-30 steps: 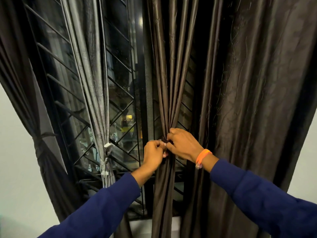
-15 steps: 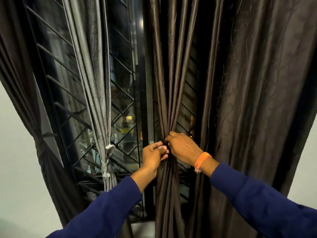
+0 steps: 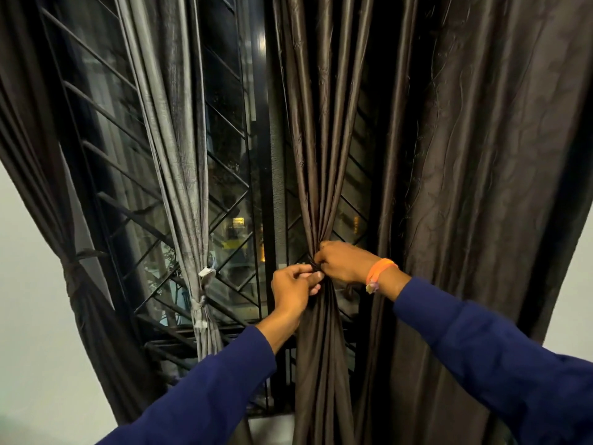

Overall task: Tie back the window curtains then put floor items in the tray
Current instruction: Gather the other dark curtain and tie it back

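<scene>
I stand close to a tall window (image 3: 231, 175) whose black metal grille (image 3: 106, 200) runs in slanted bars across dark glass, with small yellow lights showing outside low in the pane. Pale wall (image 3: 29, 316) flanks the window on the left and shows again at the far right edge. My left hand (image 3: 296, 292) and right hand (image 3: 345, 261) meet at the gathered waist of the brown curtain (image 3: 316, 155) in the middle of the window; the fingers of both hands are curled in and pinch a dark tie (image 3: 313, 268) wrapped there, knuckles almost touching. Above my hands the cloth fans upward in folds, below them it hangs in a narrow bundle toward the sill. An orange wristband (image 3: 378, 271) sits on my right wrist, and both arms wear blue sleeves (image 3: 481, 354). To the left, a grey curtain (image 3: 179, 149) is already cinched low with a pale tie (image 3: 200, 305). At the far left a dark curtain (image 3: 51, 200) is bound against the wall edge. To the right hangs a wide brown drape (image 3: 481, 187), loose and wrinkled.
</scene>
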